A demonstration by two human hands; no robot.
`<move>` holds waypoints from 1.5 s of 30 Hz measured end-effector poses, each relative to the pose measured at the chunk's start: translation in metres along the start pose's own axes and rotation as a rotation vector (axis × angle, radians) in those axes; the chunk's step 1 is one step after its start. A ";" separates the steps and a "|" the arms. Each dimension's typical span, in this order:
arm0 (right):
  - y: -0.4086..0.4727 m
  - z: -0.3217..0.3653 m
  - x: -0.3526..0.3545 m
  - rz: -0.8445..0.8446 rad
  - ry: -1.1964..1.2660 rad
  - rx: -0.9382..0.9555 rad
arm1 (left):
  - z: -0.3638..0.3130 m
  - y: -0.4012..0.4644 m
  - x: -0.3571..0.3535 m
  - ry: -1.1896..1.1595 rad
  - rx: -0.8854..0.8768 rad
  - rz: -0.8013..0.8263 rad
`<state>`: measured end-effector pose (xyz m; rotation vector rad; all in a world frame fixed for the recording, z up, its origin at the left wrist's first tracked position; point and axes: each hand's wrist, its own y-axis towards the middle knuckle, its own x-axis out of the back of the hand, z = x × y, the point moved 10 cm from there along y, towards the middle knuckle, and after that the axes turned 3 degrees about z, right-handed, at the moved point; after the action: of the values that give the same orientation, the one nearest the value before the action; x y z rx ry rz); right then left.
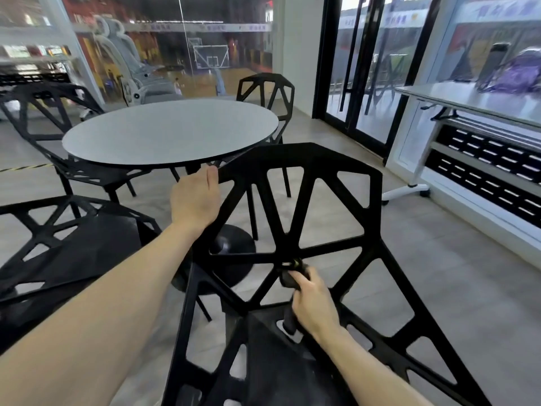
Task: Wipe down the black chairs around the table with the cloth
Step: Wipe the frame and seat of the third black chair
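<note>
A black open-frame chair [319,183] stands right in front of me, its back toward the round grey table [169,130]. My left hand [194,197] grips the upper left edge of the chair's back. My right hand [314,303] holds a dark cloth [288,281] bunched in its fingers and presses it against the hub where the back's struts meet. A tail of the cloth hangs below the hand. Another black chair [70,253] sits at my left, one [44,118] stands at the table's far left, and one [268,92] behind the table.
A white folding table [456,101] with a purple bag [518,71] stands at the right by the window wall. Black-framed glass doors [369,68] are behind the table. The black table base [231,253] sits on the grey floor beyond the chair.
</note>
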<state>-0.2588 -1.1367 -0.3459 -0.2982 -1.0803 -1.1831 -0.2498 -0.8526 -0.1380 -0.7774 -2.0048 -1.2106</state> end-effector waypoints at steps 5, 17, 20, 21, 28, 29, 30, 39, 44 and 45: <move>0.056 0.040 0.145 -0.488 0.202 -0.020 | 0.002 0.001 0.001 -0.007 0.010 -0.002; 0.016 0.001 -0.026 -0.008 -0.037 -0.022 | -0.010 -0.007 0.009 0.032 -0.020 -0.003; -0.008 -0.005 0.004 -0.122 0.120 -0.114 | -0.014 -0.010 0.018 0.037 0.038 -0.005; 0.001 0.005 0.038 -0.229 0.165 -0.106 | -0.022 -0.010 0.024 0.031 0.010 -0.042; 0.137 0.071 0.191 -0.538 -0.155 0.174 | -0.169 0.020 -0.007 -0.023 -0.376 0.194; 0.142 0.060 0.181 -0.473 -0.281 0.194 | -0.180 0.022 -0.021 0.021 -0.403 0.265; 0.136 0.040 0.169 -0.421 -0.380 0.201 | -0.185 0.023 -0.033 0.085 -0.420 0.316; 0.065 -0.039 0.187 -0.473 -0.133 0.041 | -0.193 0.006 -0.059 0.367 -0.417 0.099; 0.151 0.072 0.202 -0.443 -0.375 0.401 | -0.191 0.002 -0.054 0.413 -0.412 0.033; 0.156 0.065 0.201 -0.408 -0.427 0.430 | -0.191 0.003 -0.055 0.425 -0.411 0.035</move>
<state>-0.1641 -1.1479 -0.1005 0.0142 -1.7980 -1.2319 -0.1695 -1.0325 -0.1122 -0.6690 -1.4134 -1.6380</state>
